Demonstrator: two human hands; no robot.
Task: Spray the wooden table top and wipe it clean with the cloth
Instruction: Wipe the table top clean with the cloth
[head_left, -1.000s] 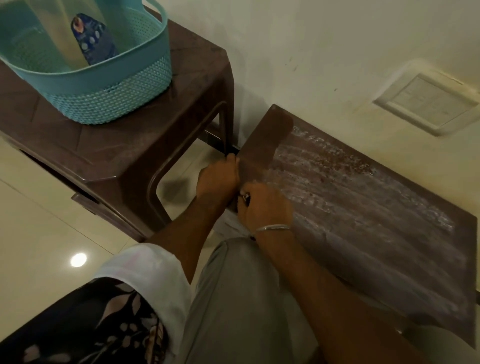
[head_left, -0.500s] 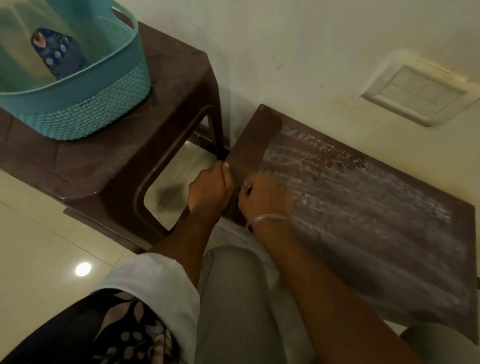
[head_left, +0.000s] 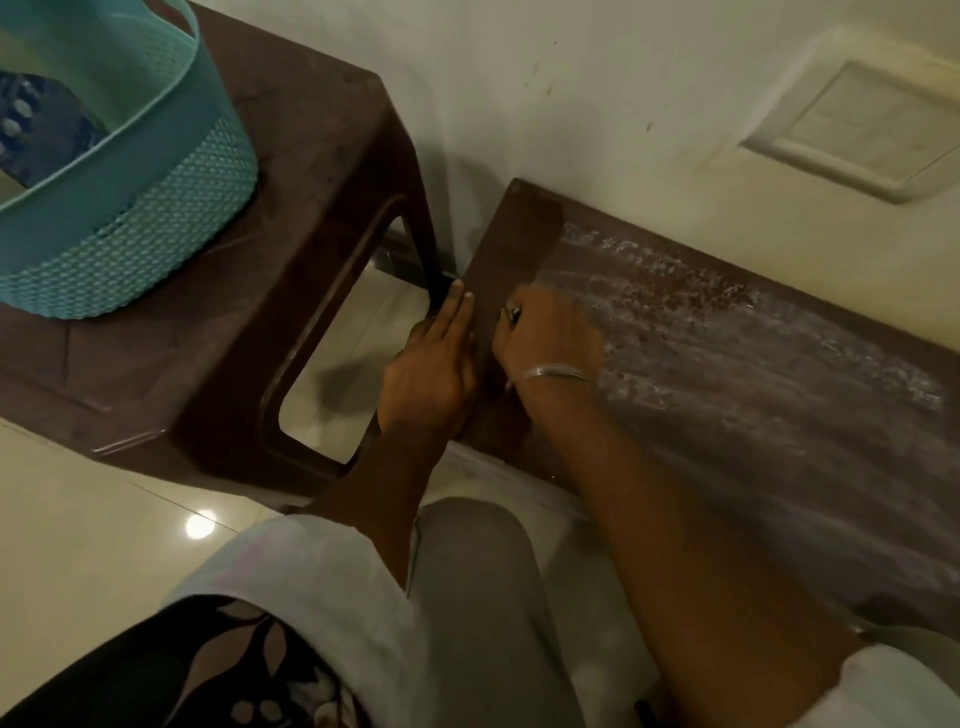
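Observation:
The low wooden table top (head_left: 753, 395) runs along the wall, and most of it is covered in whitish streaks. Its left end is darker and bare of them. My left hand (head_left: 434, 371) lies with straight fingers along the table's left edge. Just to the right, my right hand (head_left: 545, 338) rests on the top with its fingers curled under, a ring and a metal bangle showing. I see no cloth; anything under this hand is hidden. No spray bottle is clearly in view.
A brown plastic stool (head_left: 291, 291) stands close to the table's left end. A teal basket (head_left: 130, 223) on it holds a blue patterned pack (head_left: 36, 130). Behind the table is a pale wall with a switch plate (head_left: 857, 130). Glossy floor tiles (head_left: 78, 519) lie below, with my knee (head_left: 467, 597) in front.
My left hand went from gripping the table's near-left corner to lying with fingers stretched along the left edge. My right hand slid a little farther across the top.

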